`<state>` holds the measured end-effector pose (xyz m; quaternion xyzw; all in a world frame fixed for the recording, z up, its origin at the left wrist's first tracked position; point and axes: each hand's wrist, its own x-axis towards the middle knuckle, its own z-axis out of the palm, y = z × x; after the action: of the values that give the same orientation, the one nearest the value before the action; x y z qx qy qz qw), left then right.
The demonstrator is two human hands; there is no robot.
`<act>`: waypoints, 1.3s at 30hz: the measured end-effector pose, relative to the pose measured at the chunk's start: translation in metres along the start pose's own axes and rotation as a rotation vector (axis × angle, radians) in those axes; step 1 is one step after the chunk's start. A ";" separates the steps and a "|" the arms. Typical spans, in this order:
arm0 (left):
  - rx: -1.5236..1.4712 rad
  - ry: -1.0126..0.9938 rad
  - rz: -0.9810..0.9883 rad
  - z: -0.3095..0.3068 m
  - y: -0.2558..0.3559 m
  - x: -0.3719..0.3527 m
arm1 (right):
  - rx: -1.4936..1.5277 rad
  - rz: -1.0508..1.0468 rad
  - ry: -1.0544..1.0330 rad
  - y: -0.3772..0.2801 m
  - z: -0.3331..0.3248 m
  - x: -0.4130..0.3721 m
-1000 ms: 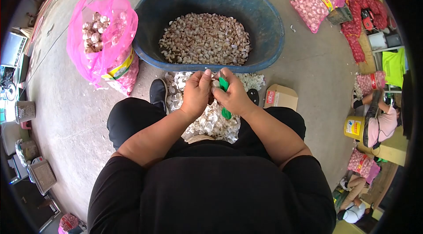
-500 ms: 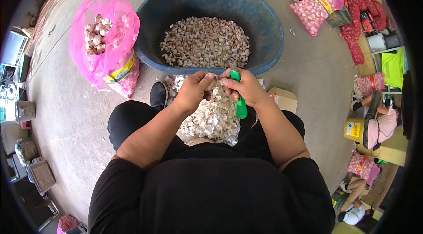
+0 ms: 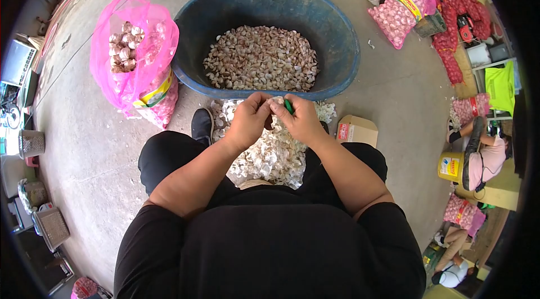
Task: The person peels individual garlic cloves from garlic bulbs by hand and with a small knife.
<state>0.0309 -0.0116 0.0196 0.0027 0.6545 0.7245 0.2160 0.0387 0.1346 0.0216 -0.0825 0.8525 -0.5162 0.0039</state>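
Observation:
My left hand (image 3: 248, 124) is closed, its thumb and fingers pinching a pale piece of garlic (image 3: 276, 100) whose outline is mostly hidden. Against that garlic presses the thumb of my right hand (image 3: 300, 123), which is wrapped round a green-handled knife (image 3: 288, 106); only a bit of the handle shows and its blade is out of sight. Both hands meet just in front of the near rim of a large blue tub (image 3: 264, 95). Loose garlic cloves (image 3: 261, 58) cover the tub's bottom. Below my hands, between my legs, lies a heap of papery garlic skins (image 3: 270, 155).
A pink mesh bag (image 3: 103, 65) of whole garlic bulbs (image 3: 124, 51) stands open left of the tub. On the right are a small cardboard box (image 3: 360, 131), more garlic sacks (image 3: 398, 13) and two other people, one beside a yellow bucket (image 3: 450, 166). Baskets (image 3: 52, 226) line the left edge.
My hands have drawn together at the garlic. The right hand has turned the green-handled knife, so its long handle no longer hangs below the fingers. My view has shifted slightly.

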 end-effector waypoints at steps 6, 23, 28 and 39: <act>-0.023 0.085 0.085 0.010 -0.009 -0.004 | 0.088 0.004 0.108 0.002 0.013 -0.004; -0.165 -0.214 -0.142 -0.012 0.014 -0.001 | -0.534 0.127 -0.554 0.016 -0.030 0.000; 0.333 -0.186 -0.026 -0.014 0.012 -0.001 | 0.173 0.154 -0.224 0.010 -0.019 0.002; 0.561 -0.134 0.260 -0.011 0.019 -0.013 | 0.180 -0.023 -0.303 -0.003 -0.015 -0.005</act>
<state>0.0338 -0.0275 0.0394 0.1936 0.8072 0.5356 0.1549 0.0423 0.1471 0.0308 -0.1684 0.7916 -0.5719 0.1340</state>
